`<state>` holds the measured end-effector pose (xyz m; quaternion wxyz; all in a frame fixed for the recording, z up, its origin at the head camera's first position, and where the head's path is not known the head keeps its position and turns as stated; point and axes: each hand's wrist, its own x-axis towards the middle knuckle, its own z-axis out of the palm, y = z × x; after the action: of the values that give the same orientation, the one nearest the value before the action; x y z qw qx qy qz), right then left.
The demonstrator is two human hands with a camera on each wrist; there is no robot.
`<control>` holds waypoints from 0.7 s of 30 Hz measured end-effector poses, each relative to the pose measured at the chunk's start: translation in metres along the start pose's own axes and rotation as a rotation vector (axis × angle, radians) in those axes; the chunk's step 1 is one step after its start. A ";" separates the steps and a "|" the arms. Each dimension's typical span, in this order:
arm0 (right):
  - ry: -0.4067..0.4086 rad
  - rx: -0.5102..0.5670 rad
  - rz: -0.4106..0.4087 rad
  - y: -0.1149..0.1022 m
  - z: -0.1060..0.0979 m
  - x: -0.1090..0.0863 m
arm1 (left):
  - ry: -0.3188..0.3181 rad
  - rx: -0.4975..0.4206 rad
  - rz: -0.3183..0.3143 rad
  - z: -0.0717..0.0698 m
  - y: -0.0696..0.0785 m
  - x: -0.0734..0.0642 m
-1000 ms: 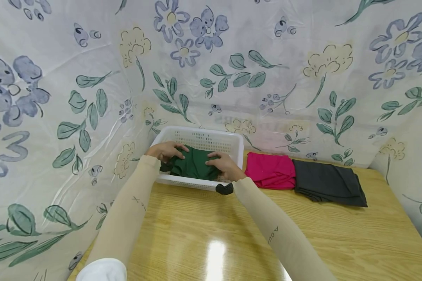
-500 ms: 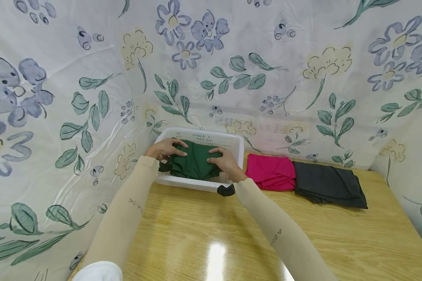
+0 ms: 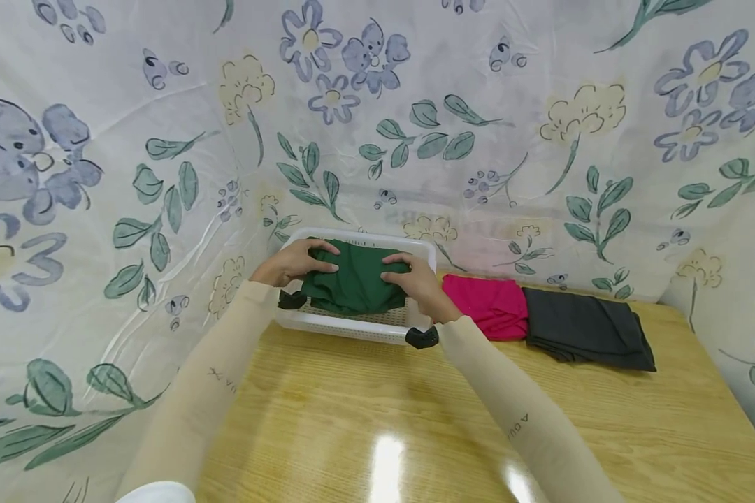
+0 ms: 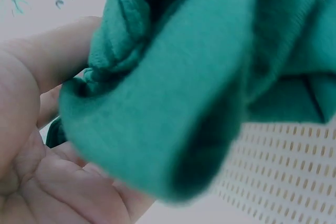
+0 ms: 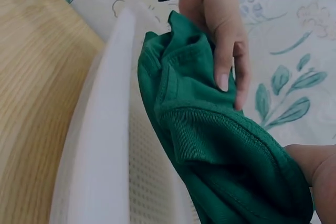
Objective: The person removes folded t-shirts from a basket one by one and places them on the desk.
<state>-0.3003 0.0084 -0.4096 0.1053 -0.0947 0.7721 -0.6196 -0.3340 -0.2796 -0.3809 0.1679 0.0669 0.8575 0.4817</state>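
A folded green garment (image 3: 360, 281) is held up between both hands, over the white perforated basket (image 3: 346, 327). My left hand (image 3: 297, 262) grips its left end, thumb on the near side; in the left wrist view the green cloth (image 4: 173, 93) hangs in a loose fold beside the palm. My right hand (image 3: 420, 283) pinches the opposite end. Seen from the right wrist, the garment (image 5: 194, 108) shows a ribbed band and seams, and its underside stands clear of the basket floor. Fingers behind the cloth are mostly hidden.
Right of the basket a folded pink garment (image 3: 486, 307) lies on the wooden table (image 3: 327, 412). Beside it is a folded dark grey garment (image 3: 588, 328). A flower-printed curtain (image 3: 377, 140) hangs behind the table and along the left side.
The green garment has risen from the basket floor, lifted by both hands. My right hand has shifted slightly right and the garment is spread a little wider.
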 end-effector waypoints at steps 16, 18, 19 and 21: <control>-0.029 -0.004 -0.029 -0.007 -0.043 -0.027 | 0.043 0.004 0.144 0.026 0.029 -0.016; -0.030 -0.002 -0.038 -0.005 -0.049 -0.030 | 0.052 -0.004 0.155 0.031 0.031 -0.016; -0.027 -0.001 -0.039 -0.004 -0.051 -0.031 | 0.055 -0.010 0.162 0.033 0.032 -0.016; -0.024 -0.001 -0.044 -0.003 -0.057 -0.035 | 0.055 -0.019 0.178 0.038 0.035 -0.017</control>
<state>-0.2826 0.0703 -0.3928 0.1009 -0.1192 0.7688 -0.6201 -0.3064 -0.2355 -0.3657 0.1015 0.1279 0.8480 0.5043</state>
